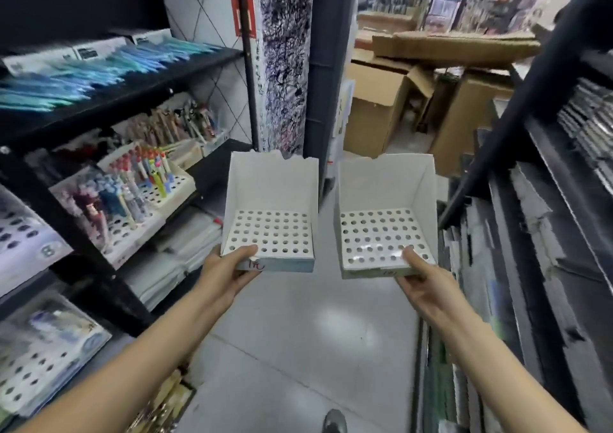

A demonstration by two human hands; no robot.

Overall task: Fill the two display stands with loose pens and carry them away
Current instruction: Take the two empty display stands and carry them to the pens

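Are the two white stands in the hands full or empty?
Empty: every hole in the left stand and the right stand is bare, no pens.

2 stands side by side – left stand point(268, 213) in left hand point(229, 271), right stand point(384, 217) in right hand point(421, 281); shelves point(109, 100) left, boxes point(378, 114) behind.

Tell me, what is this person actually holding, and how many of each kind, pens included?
White display stands: 2, one gripped by the left hand, one by the right hand.
Pens in those stands: 0; every hole shows empty.
Total held: 2.
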